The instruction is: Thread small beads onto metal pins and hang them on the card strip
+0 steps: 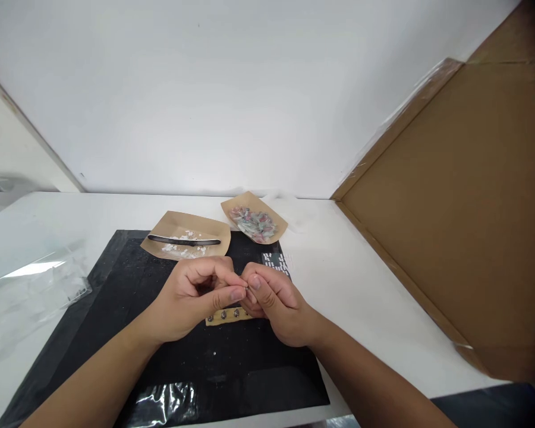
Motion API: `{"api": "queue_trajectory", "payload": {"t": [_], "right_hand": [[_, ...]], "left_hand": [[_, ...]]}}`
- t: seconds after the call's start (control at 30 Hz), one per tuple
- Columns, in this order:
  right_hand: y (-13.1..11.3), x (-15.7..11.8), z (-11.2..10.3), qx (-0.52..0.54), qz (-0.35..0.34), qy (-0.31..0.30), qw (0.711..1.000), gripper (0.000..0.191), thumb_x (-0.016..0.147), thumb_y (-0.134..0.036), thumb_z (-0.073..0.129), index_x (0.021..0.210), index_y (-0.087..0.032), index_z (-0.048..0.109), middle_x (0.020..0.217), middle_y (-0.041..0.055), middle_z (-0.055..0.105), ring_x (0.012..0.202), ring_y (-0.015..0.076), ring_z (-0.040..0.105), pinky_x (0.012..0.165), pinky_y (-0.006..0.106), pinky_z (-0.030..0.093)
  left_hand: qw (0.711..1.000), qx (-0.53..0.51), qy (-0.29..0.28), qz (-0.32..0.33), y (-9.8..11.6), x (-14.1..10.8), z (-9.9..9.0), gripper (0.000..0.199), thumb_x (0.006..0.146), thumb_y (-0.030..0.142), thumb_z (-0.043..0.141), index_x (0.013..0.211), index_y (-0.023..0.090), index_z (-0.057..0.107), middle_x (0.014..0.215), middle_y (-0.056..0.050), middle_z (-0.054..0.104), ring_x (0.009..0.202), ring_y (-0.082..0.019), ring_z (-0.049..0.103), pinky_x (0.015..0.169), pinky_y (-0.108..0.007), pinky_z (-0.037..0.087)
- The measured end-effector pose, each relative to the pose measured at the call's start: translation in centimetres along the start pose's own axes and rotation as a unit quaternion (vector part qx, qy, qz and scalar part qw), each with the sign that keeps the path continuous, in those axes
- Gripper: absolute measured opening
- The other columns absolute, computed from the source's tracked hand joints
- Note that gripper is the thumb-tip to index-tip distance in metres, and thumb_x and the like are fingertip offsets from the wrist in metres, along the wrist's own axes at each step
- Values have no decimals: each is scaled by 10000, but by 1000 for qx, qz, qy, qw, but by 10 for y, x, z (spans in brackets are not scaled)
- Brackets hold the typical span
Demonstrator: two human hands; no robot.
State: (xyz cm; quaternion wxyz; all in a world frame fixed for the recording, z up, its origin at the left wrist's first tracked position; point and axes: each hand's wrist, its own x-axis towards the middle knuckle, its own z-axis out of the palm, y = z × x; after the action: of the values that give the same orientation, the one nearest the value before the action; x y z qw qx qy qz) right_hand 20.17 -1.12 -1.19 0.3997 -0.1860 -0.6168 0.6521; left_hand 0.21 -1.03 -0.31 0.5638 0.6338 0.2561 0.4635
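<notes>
My left hand (200,294) and my right hand (276,303) meet over the black mat, both closed with thumb and finger pinched together. Between the fingertips is a tiny thing, mostly hidden and too small to name. Just beneath the hands lies a tan strip (230,315) with several small shiny metal pieces standing in a row on it. My right hand covers the strip's right end.
A cardboard tray (160,224) holds white bits and dark curved tweezers (185,241). Another tray (279,224) holds small plastic packets (254,223). A sheet of white labels (276,261) lies behind my right hand. Clear plastic bags (31,297) lie left; cardboard (450,208) stands right.
</notes>
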Motion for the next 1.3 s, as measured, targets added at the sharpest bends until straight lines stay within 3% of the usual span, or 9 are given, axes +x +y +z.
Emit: {"api": "queue_trajectory", "payload": {"t": [0.17, 0.37, 0.5, 0.73, 0.9, 1.1, 1.3], "right_hand": [[0, 0, 0, -15, -3, 0, 1000, 355, 1103, -458, 458, 848, -212, 463, 670, -73, 325, 559, 95, 273, 498, 233, 263], [1, -2, 1, -52, -17, -3, 999, 342, 1111, -433, 445, 861, -203, 486, 682, -57, 381, 573, 96, 324, 510, 230, 303], [5, -1, 1, -32, -20, 5, 999, 334, 1113, -430, 448, 872, -202, 484, 692, -59, 380, 568, 90, 313, 510, 227, 299], [6, -1, 5, -23, 2, 26, 999, 394, 1097, -501, 456, 835, -207, 467, 690, -53, 403, 548, 85, 290, 479, 225, 268], [4, 0, 3, -33, 3, 34, 999, 397, 1093, -516, 452, 840, -209, 467, 682, -62, 382, 545, 86, 281, 486, 224, 271], [-2, 0, -1, -185, -50, 31, 981, 364, 1118, -438, 397, 854, -210, 500, 690, -38, 447, 592, 113, 400, 546, 240, 359], [-2, 4, -7, -348, -163, 42, 922, 272, 1110, -308, 414, 895, -212, 550, 780, -6, 567, 662, 131, 487, 652, 266, 406]], "left_hand": [[1000, 3, -9, 8, 2, 1, -1, 98, 949, 235, 738, 922, 141, 747, 744, -11, 606, 603, -74, 533, 542, -182, 432], [998, 20, -64, 0, 5, -3, -8, 87, 1001, 236, 666, 986, 157, 699, 837, -30, 649, 651, -93, 625, 622, -212, 535], [997, 46, -55, 8, 5, -2, -8, 104, 1017, 246, 642, 996, 156, 690, 793, -17, 628, 661, -96, 617, 631, -204, 535], [997, 9, -70, -13, 8, -1, -7, 101, 1030, 223, 616, 1023, 157, 693, 948, -63, 697, 809, -128, 711, 745, -219, 591], [998, 24, -52, 6, 5, -2, -7, 129, 995, 251, 674, 1064, 148, 708, 900, -60, 662, 755, -128, 682, 675, -214, 568], [999, -5, -48, -3, 2, -1, -7, 76, 957, 211, 721, 1007, 155, 730, 889, -55, 668, 720, -116, 663, 641, -206, 555], [999, 13, -40, 9, 4, 3, -11, 57, 954, 198, 725, 977, 157, 756, 822, -34, 655, 706, -109, 647, 648, -209, 553]]}}
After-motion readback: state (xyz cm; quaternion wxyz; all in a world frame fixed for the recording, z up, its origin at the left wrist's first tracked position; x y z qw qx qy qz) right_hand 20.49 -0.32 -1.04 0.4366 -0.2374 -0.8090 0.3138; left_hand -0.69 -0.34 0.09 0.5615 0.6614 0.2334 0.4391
